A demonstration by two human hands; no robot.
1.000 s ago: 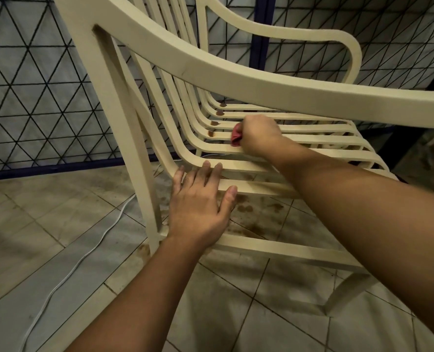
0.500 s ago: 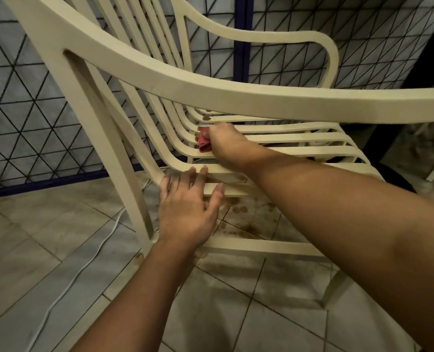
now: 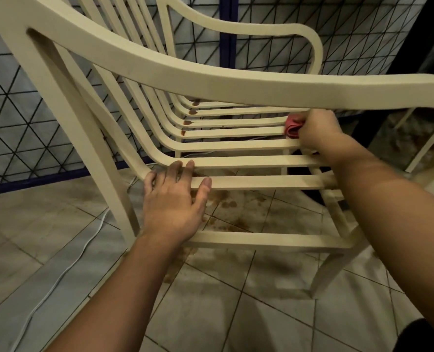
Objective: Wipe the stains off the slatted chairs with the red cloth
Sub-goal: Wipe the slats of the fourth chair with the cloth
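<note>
Red cloth, bunched in the right hand, presses the seat of the slatted chair at two o'clock, while the left hand rests straight-fingered on its near edge.

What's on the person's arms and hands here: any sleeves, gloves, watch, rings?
Nothing worn that shows. The left forearm and right forearm are bare right to the frame edge, with no sleeve or cuff. The left hand and right hand are ungloved, with no ring, watch, band or marking visible. The dark patch at the bottom right corner may be clothing; cannot tell.
</note>
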